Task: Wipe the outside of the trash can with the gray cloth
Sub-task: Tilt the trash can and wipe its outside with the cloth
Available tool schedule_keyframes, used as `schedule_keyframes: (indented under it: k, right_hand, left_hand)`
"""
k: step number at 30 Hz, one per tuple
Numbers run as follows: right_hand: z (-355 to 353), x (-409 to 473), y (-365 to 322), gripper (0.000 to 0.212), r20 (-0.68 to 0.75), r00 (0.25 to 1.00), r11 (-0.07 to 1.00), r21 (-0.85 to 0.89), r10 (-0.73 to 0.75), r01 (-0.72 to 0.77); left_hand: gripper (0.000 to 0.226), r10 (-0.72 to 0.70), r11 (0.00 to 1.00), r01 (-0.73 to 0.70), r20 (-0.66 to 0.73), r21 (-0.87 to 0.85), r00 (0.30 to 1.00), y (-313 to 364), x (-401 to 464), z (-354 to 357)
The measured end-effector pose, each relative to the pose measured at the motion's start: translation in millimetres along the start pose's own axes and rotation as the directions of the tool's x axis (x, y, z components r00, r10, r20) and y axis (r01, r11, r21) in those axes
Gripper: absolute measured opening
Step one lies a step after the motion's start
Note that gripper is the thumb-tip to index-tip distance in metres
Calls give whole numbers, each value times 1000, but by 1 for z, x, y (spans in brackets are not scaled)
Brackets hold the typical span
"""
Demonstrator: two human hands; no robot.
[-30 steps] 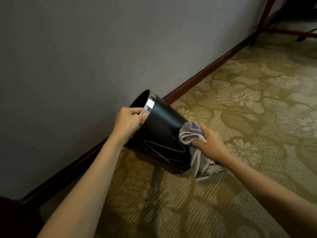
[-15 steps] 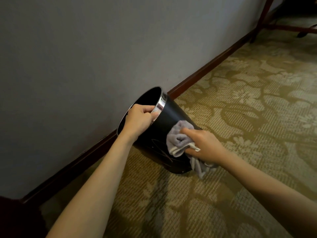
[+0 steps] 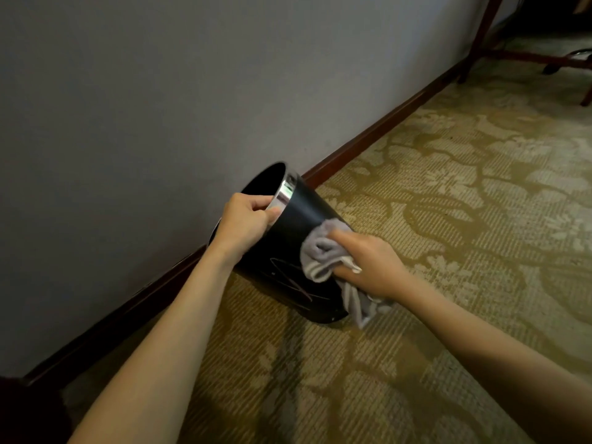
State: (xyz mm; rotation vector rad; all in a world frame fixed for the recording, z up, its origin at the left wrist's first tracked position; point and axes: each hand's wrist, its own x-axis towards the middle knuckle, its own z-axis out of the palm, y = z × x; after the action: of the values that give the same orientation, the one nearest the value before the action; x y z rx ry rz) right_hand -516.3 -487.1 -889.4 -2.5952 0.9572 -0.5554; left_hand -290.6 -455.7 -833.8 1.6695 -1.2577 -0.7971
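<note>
The trash can (image 3: 288, 248) is tipped toward the wall (image 3: 160, 107), its mouth facing up and left and only its base edge resting on the patterned carpet (image 3: 448, 203), just beside the baseboard (image 3: 368, 145). It is steadied by the left hand (image 3: 245, 224), whose fingers are curled over the shiny rim with the thumb on the outer face. The gray cloth (image 3: 320, 251) is bunched in the right hand (image 3: 371, 264), fingers wrapped round it, and is pressed against the can's black side; a loose tail hangs down past the base.

Several slips are judged possible. If the wiping push outweighs the rim hold, the can may pivot on its base edge and knock the wall. The dangling tail could be trapped under the base (or dragged over the carpet). Pale streaks low on the side may simply be missed, and the hidden far side left unwiped.
</note>
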Motion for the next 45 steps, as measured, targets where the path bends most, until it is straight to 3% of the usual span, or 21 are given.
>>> schedule_keyframes:
  k: [2,5,9,16,23,29,32,36,43,45]
  right_hand:
    - [-4,21,-23,33,-64,994,996,11,-86,87]
    - [-1,30,-36,34,-88,992,995,32,-88,91]
    - [12,11,-19,34,32,999,1000,26,-4,4]
    - [35,-42,21,41,237,956,981,-124,175,-149]
    - [33,-14,0,31,195,976,991,-114,92,-71]
    - [31,32,-61,39,3,997,997,-34,-71,71]
    - [41,36,-80,42,4,995,991,-96,-96,96]
    - [41,23,-66,45,16,995,975,-200,-98,99]
    - [48,-30,-10,59,197,979,916,-381,-54,127]
    - [51,-48,13,51,274,962,913,-396,15,99]
  left_hand:
    - [23,15,1000,-16,5,27,1000,1,-1,3]
    - [25,5,1000,-5,2,20,1000,-2,1,-3]
    - [46,-12,1000,12,-13,15,1000,-8,1,-16]
    - [25,-103,994,100,-97,-33,990,-20,1,-42]
    - [25,-187,981,179,-121,-73,975,-32,-3,-52]
    - [21,-96,993,89,-84,-79,992,-22,-2,-31]
    - [12,-70,997,69,-50,-13,996,-19,2,-22]
    - [32,-42,999,41,-14,-4,999,-13,3,-14]
    - [25,-64,996,63,-2,-56,998,-7,6,-12]
    - [30,-69,996,69,-3,-64,998,-9,7,-16]
